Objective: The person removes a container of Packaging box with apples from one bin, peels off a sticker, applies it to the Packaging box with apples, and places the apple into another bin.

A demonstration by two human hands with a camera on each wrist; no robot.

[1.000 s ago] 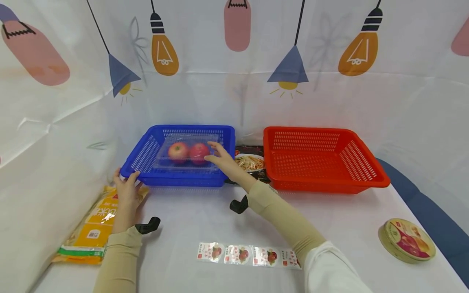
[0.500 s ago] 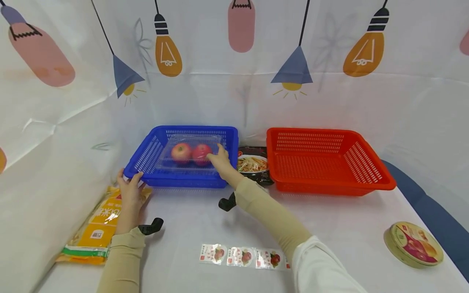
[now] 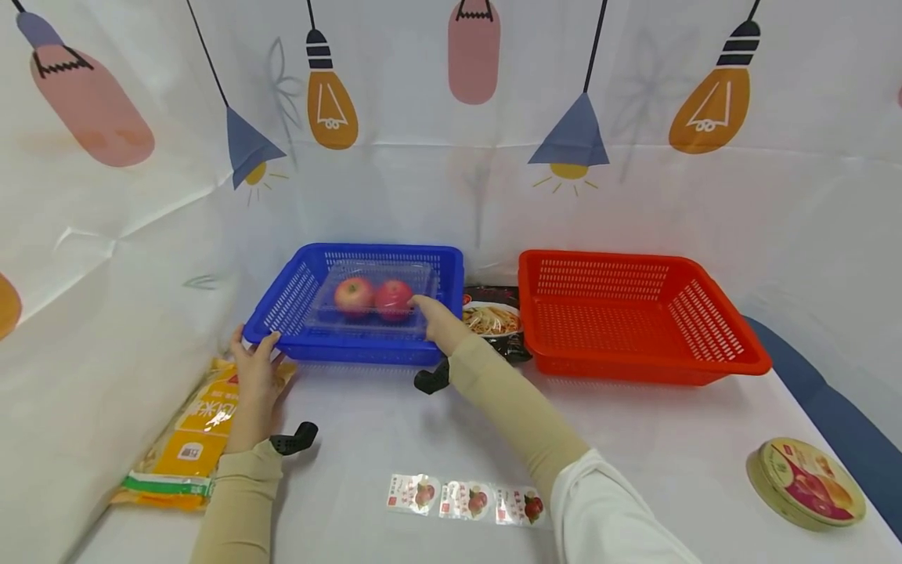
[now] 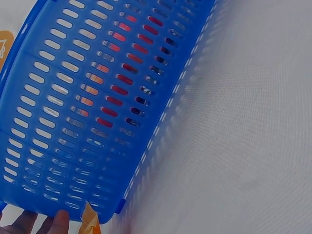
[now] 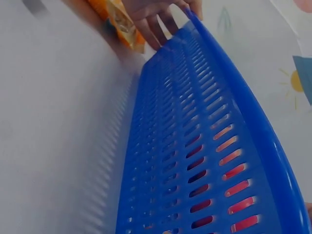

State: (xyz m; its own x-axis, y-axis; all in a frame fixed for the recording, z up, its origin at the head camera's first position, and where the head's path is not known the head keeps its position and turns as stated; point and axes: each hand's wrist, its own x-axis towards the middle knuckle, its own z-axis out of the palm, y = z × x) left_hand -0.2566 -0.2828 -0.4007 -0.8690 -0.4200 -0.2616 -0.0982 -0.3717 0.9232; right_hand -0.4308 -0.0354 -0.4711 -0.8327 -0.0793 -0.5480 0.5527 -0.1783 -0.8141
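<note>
A clear plastic box (image 3: 331,313) with two red apples (image 3: 393,301) lies inside the blue basket (image 3: 352,350). My left hand (image 3: 255,366) grips the basket's front left corner, its thumb on the rim; the right wrist view also shows this hand (image 5: 153,17) at the far end. Over the basket's front right part, my right hand (image 3: 444,323) reaches down at the right end of the box. Most of its fingers are hidden, so what they hold cannot be made out. Through the slots in the left wrist view, red patches of the apples (image 4: 119,90) show.
A red basket (image 3: 606,356) stands to the right, with a black food packet (image 3: 493,319) between the baskets. A yellow bag (image 3: 186,439) lies left, beside my left arm. Apple-picture stickers (image 3: 468,501) lie in front. A round tin (image 3: 806,482) sits far right.
My right hand has come down at the box's right end, its fingers dropping out of sight. The left hand stays on the basket corner. The head view has shifted slightly.
</note>
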